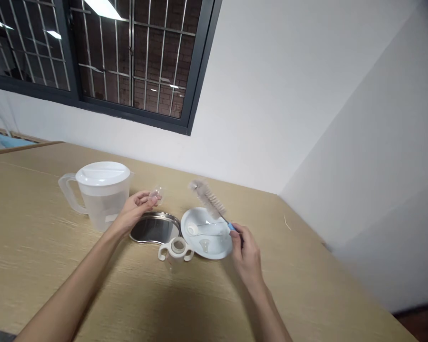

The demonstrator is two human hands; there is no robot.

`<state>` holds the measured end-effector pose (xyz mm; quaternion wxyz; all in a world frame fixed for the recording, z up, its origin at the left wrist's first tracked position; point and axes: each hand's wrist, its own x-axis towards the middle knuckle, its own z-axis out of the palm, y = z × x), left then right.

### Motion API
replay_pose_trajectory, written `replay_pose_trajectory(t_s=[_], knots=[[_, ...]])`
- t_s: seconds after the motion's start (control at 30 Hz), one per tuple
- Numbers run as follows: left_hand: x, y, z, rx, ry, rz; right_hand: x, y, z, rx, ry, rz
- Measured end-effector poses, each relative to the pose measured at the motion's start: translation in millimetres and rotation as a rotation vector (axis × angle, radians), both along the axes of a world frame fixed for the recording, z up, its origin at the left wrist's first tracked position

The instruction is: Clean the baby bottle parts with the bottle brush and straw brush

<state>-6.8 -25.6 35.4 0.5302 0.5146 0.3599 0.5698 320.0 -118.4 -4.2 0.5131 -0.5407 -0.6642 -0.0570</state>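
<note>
My left hand [142,205] is closed on a small clear plastic cap [157,194], pinched between thumb and fingers above the far edge of a kidney-shaped metal tray [156,232]. In my right hand [246,249] is a bottle brush [209,199], gripped by its blue handle, its pale bristles pointing up and left. Under the brush lies a white bowl [192,213] with a white ring-like part [192,230], a clear nipple [204,244] and thin clear stems in it. A bottle with two white handles [178,247] stands uncapped between tray and bowl, nearest me.
A lidded, translucent pitcher [103,199] stands left of the tray, close to my left hand, with liquid inside. The wooden table [146,304] meets a white wall behind, below a barred window [135,57]. A thin pale strip [287,222] lies at the right.
</note>
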Motion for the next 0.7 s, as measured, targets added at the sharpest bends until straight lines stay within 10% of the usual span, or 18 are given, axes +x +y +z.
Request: replay_pose_trajectory(t_s=[0.4,0.7], knots=[[-21.3,15.5,-27.4,0.281,0.901,0.132,5.6,2.2,-2.2,0.030,0.046,-0.080],[-27.3,17.4,-38.5,0.193,1.401,0.192,6.2,2.7,-1.7,0.027,0.032,-0.080]])
